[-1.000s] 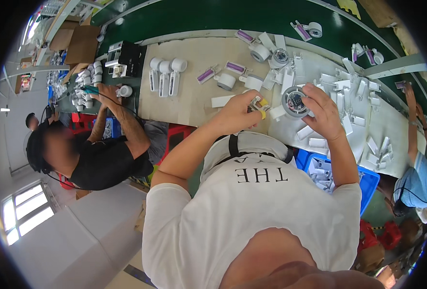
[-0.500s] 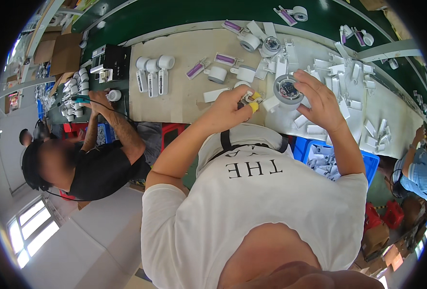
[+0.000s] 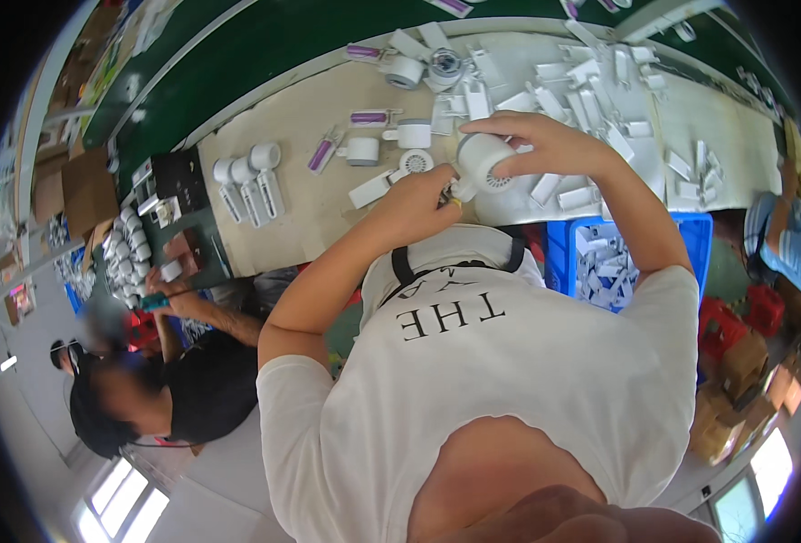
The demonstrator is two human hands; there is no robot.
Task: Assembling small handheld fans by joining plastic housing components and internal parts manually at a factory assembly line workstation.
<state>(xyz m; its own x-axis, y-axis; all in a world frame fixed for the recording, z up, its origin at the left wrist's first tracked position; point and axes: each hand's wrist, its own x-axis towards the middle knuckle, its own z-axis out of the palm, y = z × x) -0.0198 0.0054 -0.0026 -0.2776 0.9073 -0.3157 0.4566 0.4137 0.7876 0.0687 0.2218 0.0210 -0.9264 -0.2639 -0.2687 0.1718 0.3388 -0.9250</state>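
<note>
My right hand (image 3: 549, 145) grips a white round housing (image 3: 483, 165) with a slotted vent face and a short neck, held above the table's near edge. Beside it, my left hand (image 3: 416, 201) is closed round a small yellow-handled hand tool, which looks like pliers. Its metal end meets the housing's neck, and the fingers cover most of it. Just beyond my left hand lie a white round part with a vent grille (image 3: 416, 162) and a white rectangular piece (image 3: 369, 190). More white round housings (image 3: 413, 134) with grey rims rest farther off, near purple-and-white strips (image 3: 369, 118).
White plastic pieces (image 3: 590, 100) are heaped on the right of the table. Three assembled white units (image 3: 248, 181) lie at the left. A blue bin (image 3: 559, 258) of white parts stands below the table edge. At the left, a co-worker in black (image 3: 210, 389) works beside piled white housings (image 3: 127, 253).
The housing has been turned over in my right hand, from its open circuit side to its vent side, and moved left toward the tool. The view has shifted too.
</note>
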